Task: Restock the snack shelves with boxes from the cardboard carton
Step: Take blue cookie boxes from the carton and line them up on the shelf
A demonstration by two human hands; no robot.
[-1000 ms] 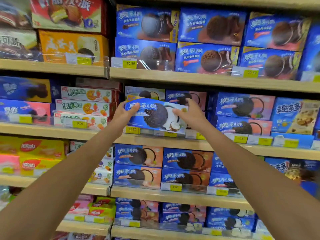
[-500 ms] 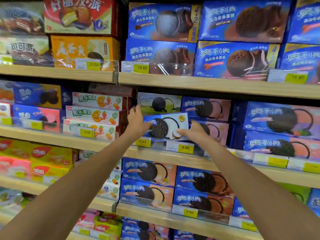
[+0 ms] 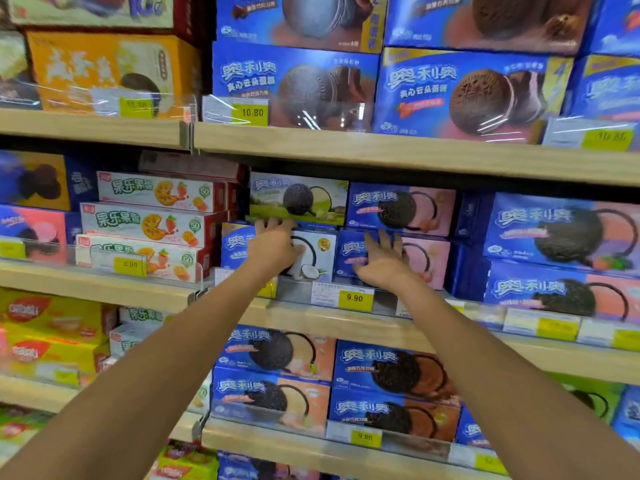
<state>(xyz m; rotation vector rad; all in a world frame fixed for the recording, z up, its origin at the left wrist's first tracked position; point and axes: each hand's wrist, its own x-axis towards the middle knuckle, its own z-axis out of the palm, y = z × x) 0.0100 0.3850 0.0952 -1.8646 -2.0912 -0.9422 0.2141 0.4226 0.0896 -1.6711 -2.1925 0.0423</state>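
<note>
A blue and white coconut cookie box [image 3: 320, 252] sits on the middle shelf [image 3: 311, 317], under a green-fronted cookie box [image 3: 298, 199]. My left hand [image 3: 275, 245] lies flat against the coconut box's front, fingers reaching its top edge. To the right, my right hand [image 3: 382, 261] has its fingers spread against the neighbouring blue and pink cookie box [image 3: 429, 258]. Neither hand is wrapped round a box. The cardboard carton is out of view.
Long white fruit-biscuit boxes [image 3: 152, 221] are stacked left of the coconut box. More blue and pink boxes [image 3: 561, 258] fill the right side. Larger blue boxes [image 3: 294, 84] stand on the shelf above; orange-fronted cookie boxes [image 3: 277, 379] on the shelf below. Yellow price tags [image 3: 355, 297] line the edges.
The coconut box went from both hands in front of the shelf into its slot under the green box. My right hand left it and moved to the pink box. The camera came closer.
</note>
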